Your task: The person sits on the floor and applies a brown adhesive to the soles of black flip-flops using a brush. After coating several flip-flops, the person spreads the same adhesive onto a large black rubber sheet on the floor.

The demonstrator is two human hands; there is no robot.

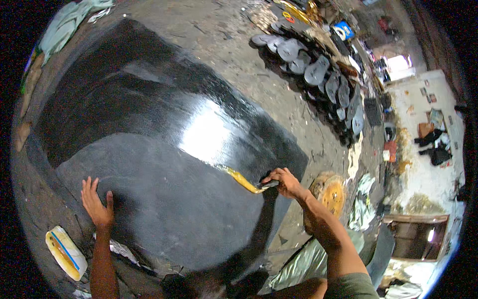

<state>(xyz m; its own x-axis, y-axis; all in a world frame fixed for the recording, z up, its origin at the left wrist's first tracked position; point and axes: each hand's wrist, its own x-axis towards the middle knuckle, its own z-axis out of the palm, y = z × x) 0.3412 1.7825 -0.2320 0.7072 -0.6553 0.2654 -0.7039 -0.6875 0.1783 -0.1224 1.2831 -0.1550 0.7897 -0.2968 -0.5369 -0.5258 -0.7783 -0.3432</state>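
Note:
A large black rubber sheet point(164, 214) covers the ground in front of me. Its far part is glossy and wet, while the near rounded part is dull grey. Along the border between them runs a thick bead of yellow glue point(241, 183). My right hand point(289, 183) is closed around a small dark flat spreader point(269, 184), whose edge meets the right end of that bead. Over the left side of the dull part, my left hand point(97, 203) is open, fingers stretched, with nothing in it; whether it presses on the sheet is unclear.
A cut white container point(66, 252) with yellow residue and a blue strip lies at lower left. Many grey shoe soles point(316, 72) are piled at far right. A round wooden block point(331, 194) stands beside my right forearm. Pale cloth point(64, 27) lies at upper left.

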